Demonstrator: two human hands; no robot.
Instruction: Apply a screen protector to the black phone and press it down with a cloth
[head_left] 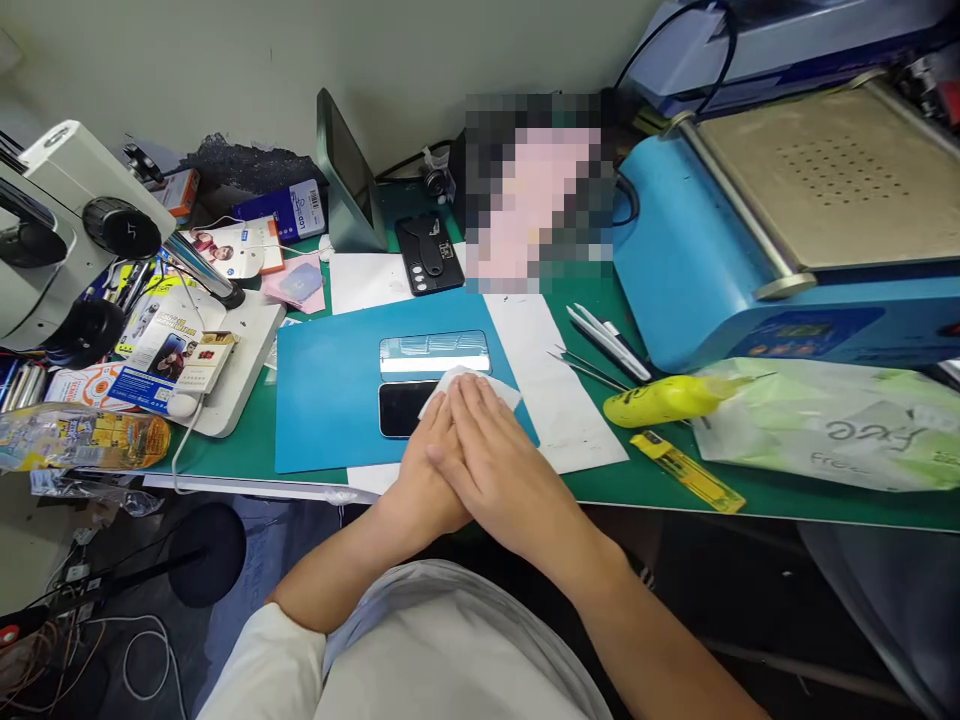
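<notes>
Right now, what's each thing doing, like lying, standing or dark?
Left hand: partly hidden under right hand
Right hand: on top
White wipe: under the hands
Phone: flat, screen dark, partly covered
Glossy panel: lying flat
Blue mat: flat
Yellow bottle: on its side
Green-framed screen: tilted, dark
Black case: back side up

Off-wht top [457, 655], short L sleeve [266, 665], greyish front folds [450, 577], bare forearms [341, 570], bare L hand [429, 470], bare R hand [487, 445]
</notes>
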